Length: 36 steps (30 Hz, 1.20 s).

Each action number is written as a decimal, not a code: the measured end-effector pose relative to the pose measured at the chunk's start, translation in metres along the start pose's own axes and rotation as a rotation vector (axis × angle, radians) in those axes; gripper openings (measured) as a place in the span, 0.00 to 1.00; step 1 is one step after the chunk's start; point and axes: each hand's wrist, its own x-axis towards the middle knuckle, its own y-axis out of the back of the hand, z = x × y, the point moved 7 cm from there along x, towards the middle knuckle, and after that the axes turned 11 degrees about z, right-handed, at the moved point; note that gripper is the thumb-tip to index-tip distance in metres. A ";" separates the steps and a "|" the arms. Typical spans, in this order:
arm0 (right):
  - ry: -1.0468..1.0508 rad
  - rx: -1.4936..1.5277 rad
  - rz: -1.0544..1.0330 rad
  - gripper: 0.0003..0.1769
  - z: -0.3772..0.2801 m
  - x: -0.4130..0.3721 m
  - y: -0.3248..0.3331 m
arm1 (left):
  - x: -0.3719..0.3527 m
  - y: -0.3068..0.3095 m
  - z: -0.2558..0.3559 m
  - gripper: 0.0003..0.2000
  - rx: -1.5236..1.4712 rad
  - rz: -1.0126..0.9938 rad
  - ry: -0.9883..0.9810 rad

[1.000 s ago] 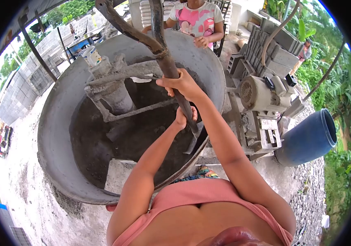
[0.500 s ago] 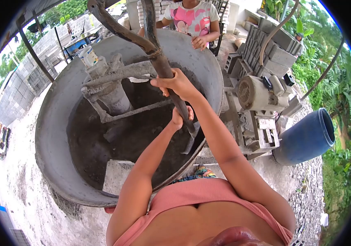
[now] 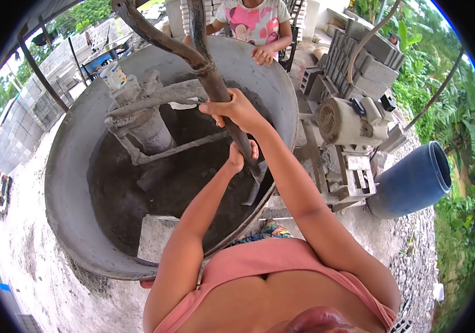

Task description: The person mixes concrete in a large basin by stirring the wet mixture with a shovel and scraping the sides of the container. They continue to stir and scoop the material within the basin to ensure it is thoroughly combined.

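Observation:
Both my hands are closed around the dark shaft of a shovel (image 3: 213, 83) whose handle forks in two at the top. My right hand (image 3: 237, 111) wraps the shaft higher up. Lower down, my left hand (image 3: 241, 155) grips it just above the blade end. The shovel's blade (image 3: 254, 191) rests tilted by the inner right wall of a large round metal mixing pan (image 3: 71, 183); its tip is partly hidden. Dark grey mix (image 3: 176, 183) covers the pan's floor. Left of my hands stands the mixer's cement-caked centre post and frame (image 3: 148, 127).
Across the pan, another person (image 3: 251, 22) has a hand at the rim. A white tub (image 3: 114, 76) sits on the post. To the right are a motor (image 3: 345, 122), a blue barrel (image 3: 412, 180) and stacked concrete blocks (image 3: 373, 72). A block-like piece (image 3: 154, 238) lies at the pan's near edge.
The whole view has shifted slightly, with things appearing a little further left and up. My grip on the shovel and the blade's place in the pan look the same.

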 end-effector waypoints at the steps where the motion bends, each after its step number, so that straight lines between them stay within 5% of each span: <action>1: 0.002 0.008 0.001 0.17 0.000 0.000 0.000 | 0.001 0.000 -0.001 0.19 0.014 0.001 -0.005; 28: 0.006 -0.019 0.061 0.15 -0.009 -0.013 0.010 | 0.007 0.000 -0.012 0.21 0.091 -0.051 -0.050; 34: -0.006 0.012 0.067 0.13 -0.006 -0.015 0.006 | 0.022 0.010 -0.036 0.22 -0.166 -0.179 0.050; 36: -0.007 0.070 0.116 0.12 -0.007 -0.015 0.005 | 0.016 0.008 -0.030 0.18 -0.143 -0.079 0.022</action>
